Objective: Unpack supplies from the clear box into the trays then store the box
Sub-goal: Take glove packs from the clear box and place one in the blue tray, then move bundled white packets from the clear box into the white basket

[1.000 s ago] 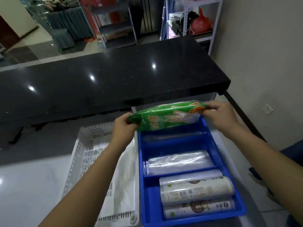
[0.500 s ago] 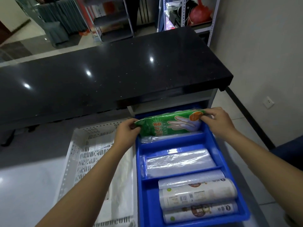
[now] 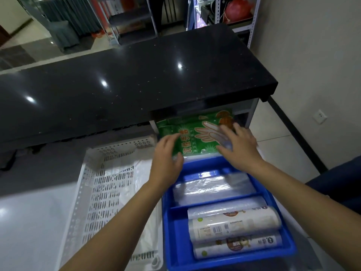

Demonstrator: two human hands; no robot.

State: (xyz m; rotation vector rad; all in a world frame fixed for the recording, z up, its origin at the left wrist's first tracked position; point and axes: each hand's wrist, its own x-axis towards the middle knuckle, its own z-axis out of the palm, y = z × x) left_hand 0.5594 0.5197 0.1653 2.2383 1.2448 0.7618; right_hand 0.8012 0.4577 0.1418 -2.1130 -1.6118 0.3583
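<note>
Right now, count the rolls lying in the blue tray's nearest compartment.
3. All lie side by side in the blue tray: a clear roll farthest, a white labelled roll in the middle, a printed roll nearest. More could be hidden beneath.

Head camera looks steeply down, close above blue tray [image 3: 281,194].

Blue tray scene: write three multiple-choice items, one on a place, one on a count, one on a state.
1. Where does the green glove packet lie?
A. blue tray's far compartment
B. white basket
C. black counter

2. How many rolls fill the near compartment?
A. one
B. three
C. six

3. How are the hands on the packet?
A. clenched fists
B. open, fingers spread
C. off it

Key: 1 A, it sits beyond the far divider; 2 B, three lie side by side; 3 B, left hand and right hand lie flat.
</note>
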